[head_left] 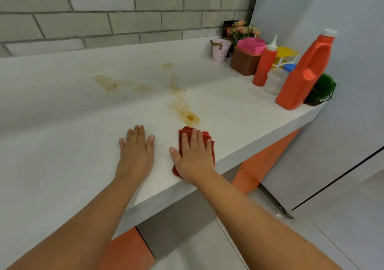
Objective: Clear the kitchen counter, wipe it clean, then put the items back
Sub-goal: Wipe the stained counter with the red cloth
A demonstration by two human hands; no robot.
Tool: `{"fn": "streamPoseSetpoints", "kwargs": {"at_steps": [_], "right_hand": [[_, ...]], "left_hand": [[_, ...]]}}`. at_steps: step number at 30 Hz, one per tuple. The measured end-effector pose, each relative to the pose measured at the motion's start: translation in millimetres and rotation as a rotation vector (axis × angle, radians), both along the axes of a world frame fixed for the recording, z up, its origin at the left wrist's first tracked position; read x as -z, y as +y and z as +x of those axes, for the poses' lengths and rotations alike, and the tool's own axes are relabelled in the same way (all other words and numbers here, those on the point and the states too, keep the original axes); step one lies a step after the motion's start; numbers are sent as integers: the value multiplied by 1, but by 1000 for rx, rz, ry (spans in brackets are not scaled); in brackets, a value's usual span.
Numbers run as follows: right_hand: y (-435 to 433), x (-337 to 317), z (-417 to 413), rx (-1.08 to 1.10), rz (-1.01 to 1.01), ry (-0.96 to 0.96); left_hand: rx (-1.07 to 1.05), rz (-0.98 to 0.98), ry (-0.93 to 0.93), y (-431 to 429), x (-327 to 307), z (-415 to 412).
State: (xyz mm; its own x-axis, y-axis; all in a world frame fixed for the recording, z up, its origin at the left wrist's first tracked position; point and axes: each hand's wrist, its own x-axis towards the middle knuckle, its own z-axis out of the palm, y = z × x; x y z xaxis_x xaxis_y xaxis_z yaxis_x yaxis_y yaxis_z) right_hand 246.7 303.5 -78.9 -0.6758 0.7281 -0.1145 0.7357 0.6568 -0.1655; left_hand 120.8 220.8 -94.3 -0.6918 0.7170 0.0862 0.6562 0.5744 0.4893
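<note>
**Flat palm on a soft cloth, just short of the spill**

The right hand (194, 155) lies spread flat on a folded red cloth (204, 137), fingers straight and pressing down rather than closed round it; nothing is pinched, the cloth is simply pinned against the counter (62, 145) near its front edge. The left hand (136, 151) rests open and empty on the bare surface just to the left, apparently as a brace.

The cloth looks soft, light and limp, so it should bunch or fold over if pushed by one corner. My judgement is that broad, even palm pressure over its middle will keep it flat and make it drag the mess along.

Just beyond the cloth's far edge begins a brownish stain (184, 108) with specks, running away toward the wall; a second streak (112, 84) lies farther left. The residue may be sticky and need several passes.

At the far right end stand the cleared items: an orange jug (305, 72), a red squeeze bottle (265, 61) and small containers.
</note>
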Motion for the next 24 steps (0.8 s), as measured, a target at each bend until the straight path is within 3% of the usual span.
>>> {"fn": "streamPoseSetpoints", "kwargs": {"at_steps": [3, 5, 9, 13, 15, 21, 24], "right_hand": [[-17, 2, 18, -203, -18, 59], [14, 2, 33, -203, -2, 81], [102, 4, 59, 58, 84, 21], [110, 2, 44, 214, 22, -44], [81, 0, 25, 151, 28, -40], [-10, -2, 16, -332, -41, 60], [51, -3, 36, -215, -15, 94]], "left_hand": [[-11, 14, -7, 0, 1, 0], [-11, 20, -13, -1, 0, 0], [-7, 9, -20, -1, 0, 2], [0, -20, -12, 0, 0, 2], [2, -31, -11, 0, -1, 2], [-12, 33, -43, -1, -3, 3], [-8, 118, -115, -5, -3, 3]]}}
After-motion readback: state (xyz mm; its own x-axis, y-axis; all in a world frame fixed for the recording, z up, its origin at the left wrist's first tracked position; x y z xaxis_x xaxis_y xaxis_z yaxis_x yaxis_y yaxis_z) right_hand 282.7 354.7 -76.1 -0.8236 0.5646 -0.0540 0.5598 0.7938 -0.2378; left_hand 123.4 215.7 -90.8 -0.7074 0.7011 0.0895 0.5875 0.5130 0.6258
